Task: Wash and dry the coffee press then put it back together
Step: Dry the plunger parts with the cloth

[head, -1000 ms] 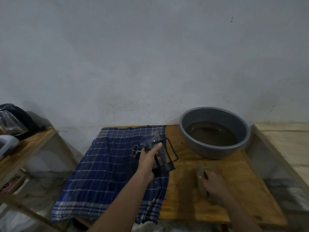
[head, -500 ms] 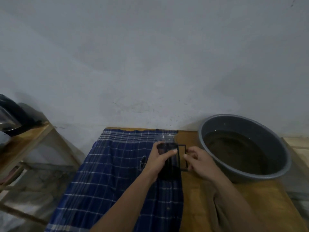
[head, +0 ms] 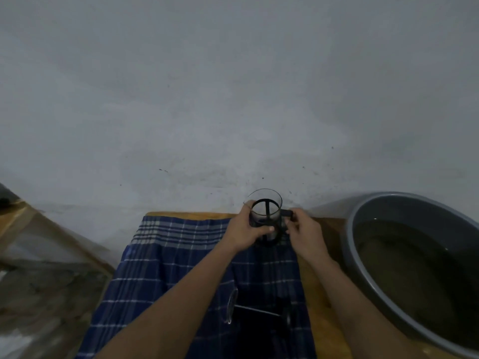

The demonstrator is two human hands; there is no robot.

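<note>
The coffee press carafe (head: 265,213), clear glass in a black frame, stands upright near the far end of a blue plaid cloth (head: 166,265). My left hand (head: 245,231) wraps its left side. My right hand (head: 304,234) grips the black handle on its right. The plunger (head: 256,310), a metal rod with a round filter disc and a black lid, lies on the cloth between my forearms, nearer to me.
A grey basin (head: 363,224) of murky water sits at the right on the wooden table (head: 318,301). A wooden shelf edge (head: 18,216) shows at the far left. A bare grey wall rises right behind the table.
The carafe has gone from tilted in my left hand to upright at the cloth's far end. My right hand left the table and took the handle. The view tipped closer over the table.
</note>
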